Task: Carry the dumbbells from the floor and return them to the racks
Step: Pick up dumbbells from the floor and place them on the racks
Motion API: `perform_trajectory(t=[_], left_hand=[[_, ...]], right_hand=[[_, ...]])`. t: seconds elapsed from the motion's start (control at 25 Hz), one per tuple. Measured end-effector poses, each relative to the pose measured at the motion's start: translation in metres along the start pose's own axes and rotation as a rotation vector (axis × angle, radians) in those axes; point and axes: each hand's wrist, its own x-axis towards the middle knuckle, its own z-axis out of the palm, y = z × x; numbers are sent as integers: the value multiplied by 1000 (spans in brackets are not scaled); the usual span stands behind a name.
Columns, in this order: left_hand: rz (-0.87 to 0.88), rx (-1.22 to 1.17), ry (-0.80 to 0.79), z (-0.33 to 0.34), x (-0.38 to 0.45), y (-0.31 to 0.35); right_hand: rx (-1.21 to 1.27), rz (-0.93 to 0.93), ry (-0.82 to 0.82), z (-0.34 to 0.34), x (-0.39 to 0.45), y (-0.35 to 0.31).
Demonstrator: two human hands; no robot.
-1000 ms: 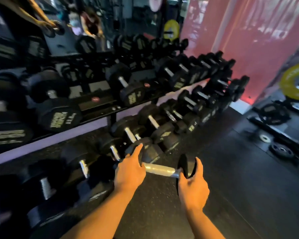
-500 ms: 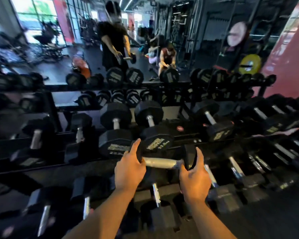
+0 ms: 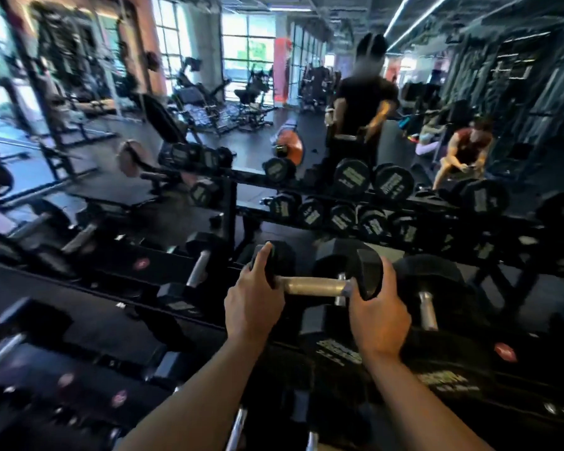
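Observation:
A black hex dumbbell with a bare metal handle (image 3: 315,285) hangs level in front of me, held by both ends. My left hand (image 3: 253,302) cups its left head, fingers wrapped over the top. My right hand (image 3: 380,315) grips its right head (image 3: 367,271). The dumbbell is above the middle shelf of the black rack (image 3: 469,369), which carries several larger black dumbbells. One of them (image 3: 427,288) stands just right of my right hand.
Rows of dumbbells fill the rack shelves to the left (image 3: 202,258) and below. A mirror behind the rack shows a standing person in black (image 3: 362,105) and a crouched person (image 3: 466,148). Benches and machines (image 3: 209,102) fill the reflected gym floor.
The dumbbell has risen from floor level to the middle shelf height, still held at both ends. My view has swung left along the rack toward the mirror.

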Motion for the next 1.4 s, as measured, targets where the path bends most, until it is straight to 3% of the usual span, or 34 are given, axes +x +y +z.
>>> perform_trajectory(t=[0.2, 0.44, 0.76, 0.96, 1.4], left_hand=[[-167, -8, 229, -34, 62, -54], [-333, 23, 410, -90, 132, -139], [-433, -18, 568, -121, 209, -250], [-584, -85, 602, -120, 234, -297], [-912, -265, 652, -61, 255, -324]], right_hand=[[137, -180, -167, 93, 35, -76], [203, -452, -216, 214, 33, -178], [282, -585, -371, 350, 16, -273], [191, -718, -432, 410, 10, -303], [138, -960, -773, 509, 31, -303]])
